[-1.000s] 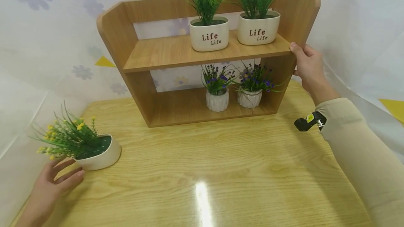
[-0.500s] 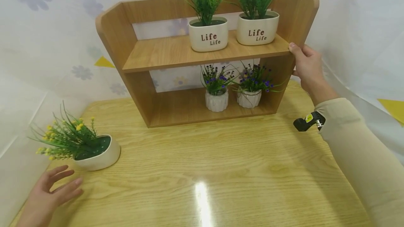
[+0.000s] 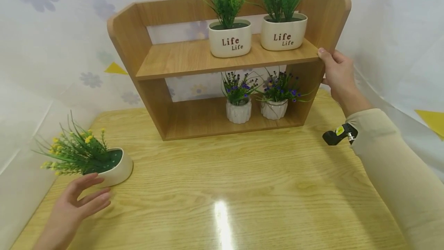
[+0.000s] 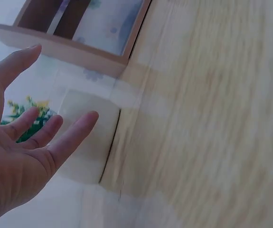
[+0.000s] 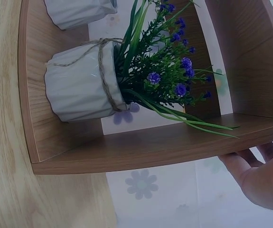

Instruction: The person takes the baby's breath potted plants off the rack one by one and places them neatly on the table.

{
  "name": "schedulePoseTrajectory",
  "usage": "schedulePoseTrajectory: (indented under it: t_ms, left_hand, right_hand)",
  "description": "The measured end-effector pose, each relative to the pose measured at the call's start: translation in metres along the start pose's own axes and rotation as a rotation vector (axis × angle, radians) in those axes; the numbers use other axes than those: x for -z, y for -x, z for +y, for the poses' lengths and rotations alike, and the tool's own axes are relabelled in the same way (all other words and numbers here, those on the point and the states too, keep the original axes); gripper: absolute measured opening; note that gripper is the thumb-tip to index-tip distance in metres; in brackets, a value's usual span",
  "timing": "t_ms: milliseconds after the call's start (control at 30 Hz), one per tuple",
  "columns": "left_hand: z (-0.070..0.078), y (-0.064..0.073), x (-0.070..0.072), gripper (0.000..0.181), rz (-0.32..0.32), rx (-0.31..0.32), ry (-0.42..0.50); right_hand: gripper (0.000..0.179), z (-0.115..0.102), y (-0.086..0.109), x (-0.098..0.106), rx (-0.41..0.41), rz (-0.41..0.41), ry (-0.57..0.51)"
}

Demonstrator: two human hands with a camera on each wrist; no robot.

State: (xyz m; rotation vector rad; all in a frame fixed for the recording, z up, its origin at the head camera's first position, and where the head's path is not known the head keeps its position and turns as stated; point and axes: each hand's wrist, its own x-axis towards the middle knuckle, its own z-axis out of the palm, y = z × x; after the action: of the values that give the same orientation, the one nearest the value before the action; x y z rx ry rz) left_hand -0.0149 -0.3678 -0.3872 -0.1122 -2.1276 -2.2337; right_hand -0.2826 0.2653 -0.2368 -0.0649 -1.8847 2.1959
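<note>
Near the table's left side, my left hand (image 3: pixel 74 207) reaches toward a white oval flowerpot (image 3: pixel 121 169) with yellow flowers and grass. Its fingers are relaxed and spread apart, and they hold nothing. In the left wrist view the fingertips (image 4: pixel 89 118) overlap the pot's side (image 4: pixel 86 156); whether they touch it I cannot tell. At the right, my right hand (image 3: pixel 338 74) grips the side panel of a two-tier wooden shelf (image 3: pixel 180 58), thumb on the front edge. The other fingers are partly hidden behind the panel; the right wrist view shows the hand (image 5: pixel 264 183) at its outer side.
On the upper tier stand two white "Life" pots, one with yellow flowers (image 3: pixel 230 43) and one with pink flowers (image 3: pixel 283 34). Two small white pots with purple flowers (image 3: pixel 238 112) (image 3: pixel 274 109) stand below. The wood-grain table (image 3: pixel 263 180) meets pale floral walls.
My left hand first drew back slightly from the yellow-flowered pot at the left, then moved right and up in front of it. The right hand, shelf and pots have stayed put.
</note>
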Motion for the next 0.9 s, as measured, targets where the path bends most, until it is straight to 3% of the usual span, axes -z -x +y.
schedulePoseTrajectory:
  t_ms: [300,600,900]
  left_hand:
    - [0.009,-0.032,-0.050,0.060,-0.059,0.004,-0.176]
    - [0.015,-0.067,-0.101,0.058,-0.133,-0.054,-0.201]
    - [0.018,-0.099,-0.138,0.062,-0.211,-0.097,-0.222]
  right_hand:
    - [0.029,0.001,0.000,0.002,0.007,-0.004,0.000]
    - [0.023,0.002,0.001,0.000,0.022,0.004,0.019]
    - [0.036,0.001,0.002,0.002,0.019,0.010,0.034]
